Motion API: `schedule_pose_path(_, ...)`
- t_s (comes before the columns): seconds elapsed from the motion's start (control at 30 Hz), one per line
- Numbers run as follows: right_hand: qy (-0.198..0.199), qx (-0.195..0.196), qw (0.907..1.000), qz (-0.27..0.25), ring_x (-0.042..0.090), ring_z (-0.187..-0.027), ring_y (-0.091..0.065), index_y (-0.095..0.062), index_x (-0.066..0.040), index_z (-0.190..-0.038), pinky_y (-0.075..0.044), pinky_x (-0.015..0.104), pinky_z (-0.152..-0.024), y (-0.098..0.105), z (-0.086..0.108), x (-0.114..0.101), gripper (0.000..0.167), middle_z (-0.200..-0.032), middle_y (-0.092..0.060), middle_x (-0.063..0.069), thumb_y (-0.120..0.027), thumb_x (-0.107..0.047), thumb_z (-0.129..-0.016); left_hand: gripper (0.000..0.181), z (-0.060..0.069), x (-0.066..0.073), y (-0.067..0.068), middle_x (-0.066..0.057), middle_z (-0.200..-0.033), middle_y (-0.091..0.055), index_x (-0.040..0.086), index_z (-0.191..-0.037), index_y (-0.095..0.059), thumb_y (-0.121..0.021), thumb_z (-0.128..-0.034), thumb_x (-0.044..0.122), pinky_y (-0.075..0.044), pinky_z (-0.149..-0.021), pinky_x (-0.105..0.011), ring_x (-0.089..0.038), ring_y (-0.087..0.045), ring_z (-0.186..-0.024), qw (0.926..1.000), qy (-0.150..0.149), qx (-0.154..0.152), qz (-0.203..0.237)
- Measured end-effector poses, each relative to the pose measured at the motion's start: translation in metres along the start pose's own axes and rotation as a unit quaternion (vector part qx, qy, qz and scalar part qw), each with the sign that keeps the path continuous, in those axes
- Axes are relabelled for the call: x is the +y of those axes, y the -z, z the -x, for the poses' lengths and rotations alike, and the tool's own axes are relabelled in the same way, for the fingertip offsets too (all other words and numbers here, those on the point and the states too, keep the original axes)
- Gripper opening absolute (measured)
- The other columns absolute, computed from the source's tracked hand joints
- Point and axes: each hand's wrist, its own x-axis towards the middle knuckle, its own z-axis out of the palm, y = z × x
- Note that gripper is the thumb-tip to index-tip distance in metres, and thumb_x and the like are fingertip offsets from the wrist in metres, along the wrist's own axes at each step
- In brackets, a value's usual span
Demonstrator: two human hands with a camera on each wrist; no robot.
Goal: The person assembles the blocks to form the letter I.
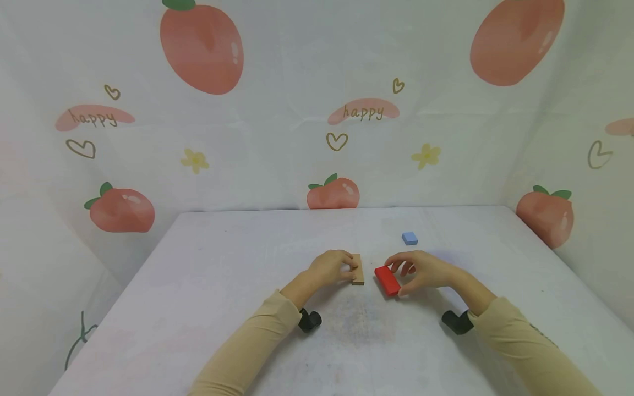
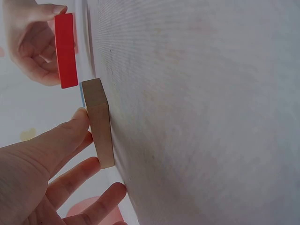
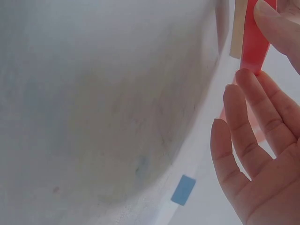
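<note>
My left hand [image 1: 331, 267] reaches in from the left to a plain wooden block [image 1: 360, 269] lying on the table. In the left wrist view its thumb and fingertips meet the upper edge of this wooden block [image 2: 101, 126], with the fingers spread. My right hand [image 1: 427, 269] pinches a red rectangular block [image 1: 387, 280] by its ends, between thumb and fingers. Seen from the left wrist, the red block [image 2: 66, 50] is raised off the table. The right wrist view cuts off its upper end, while the other fingers extend beside it.
A small blue block [image 1: 409, 238] lies farther back, beyond the right hand. The white table [image 1: 238, 247] ends at a cloth backdrop [image 1: 277, 154] printed with peaches. Dark wrist cameras [image 1: 310, 321] hang under both forearms.
</note>
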Motion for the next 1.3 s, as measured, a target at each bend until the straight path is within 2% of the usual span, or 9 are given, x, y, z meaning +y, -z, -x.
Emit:
schedule_pose_path(0.47, -0.01, -0.015, 0.9998, -0.006, 0.013, -0.086, -0.059, -0.056, -0.004, -0.12, -0.051, 0.026, -0.078, -0.006, -0.002, -0.006, 0.056, -0.102, -0.065, 0.007, -0.079, -0.022, -0.072, 0.029, -0.001, 0.0, 0.0, -0.007, -0.126, -0.062, 0.012, -0.111, -0.07, -0.068, -0.0842, 0.025, -0.044, -0.101, -0.036, -0.023, -0.056, -0.12, 1.0, 0.007, -0.004, 0.002)
schedule_pose_path(0.87, 0.009, -0.02, 0.9997, -0.01, 0.014, -0.086, -0.059, -0.057, -0.003, -0.12, -0.053, 0.029, -0.079, -0.008, -0.003, -0.01, 0.056, -0.102, -0.065, 0.008, -0.079, -0.022, -0.072, 0.03, -0.001, 0.001, 0.0, -0.006, -0.126, -0.062, 0.014, -0.112, -0.07, -0.069, -0.0838, 0.025, -0.045, -0.1, -0.036, -0.023, -0.056, -0.12, 0.9999, 0.01, -0.005, 0.0)
schedule_pose_path(1.3, -0.006, -0.029, 0.9994, -0.016, 0.013, -0.087, -0.058, -0.057, -0.006, -0.12, -0.052, 0.028, -0.078, -0.012, -0.004, -0.014, 0.055, -0.103, -0.064, 0.007, -0.079, -0.022, -0.072, 0.029, -0.001, 0.0, -0.001, -0.005, -0.125, -0.063, 0.014, -0.111, -0.07, -0.069, -0.0834, 0.025, -0.046, -0.099, -0.035, -0.023, -0.057, -0.119, 1.0, 0.006, -0.001, -0.005)
